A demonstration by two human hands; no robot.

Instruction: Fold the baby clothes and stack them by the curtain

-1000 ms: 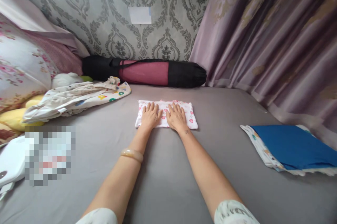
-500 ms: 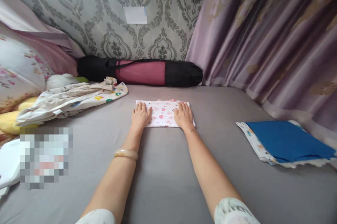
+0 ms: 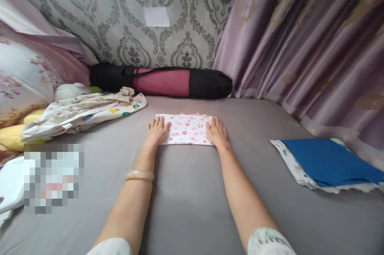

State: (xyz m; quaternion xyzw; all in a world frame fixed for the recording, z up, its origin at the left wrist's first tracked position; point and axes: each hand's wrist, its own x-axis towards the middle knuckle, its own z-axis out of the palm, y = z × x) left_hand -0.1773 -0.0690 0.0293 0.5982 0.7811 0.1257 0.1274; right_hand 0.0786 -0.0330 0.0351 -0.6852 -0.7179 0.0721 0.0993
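A folded white cloth [image 3: 188, 129] with pink hearts and small flowers lies flat on the grey bed sheet [image 3: 186, 191]. At its left end rests my left hand [image 3: 157, 130], palm down, fingers stretched out over the edge. My right hand [image 3: 217, 130] lies flat at the opposite end, fingers extended and thumb on the fabric. A bit of pink ruffle shows along the cloth's far edge. Neither hand grips anything. A pale bangle [image 3: 140, 175] circles my left forearm.
To the right lies a folded stack with blue fabric [image 3: 333, 161] on top. A crumpled patterned garment [image 3: 87, 113] is at left, near a white object [image 3: 12, 183] and a blurred-out patch. A black and maroon roll bag [image 3: 160, 82] lies along the wall, beside purple curtains [image 3: 288, 39].
My hands have slid apart, the left one leftward and the right one rightward, onto the ends of the cloth. More of its pattern shows between them.
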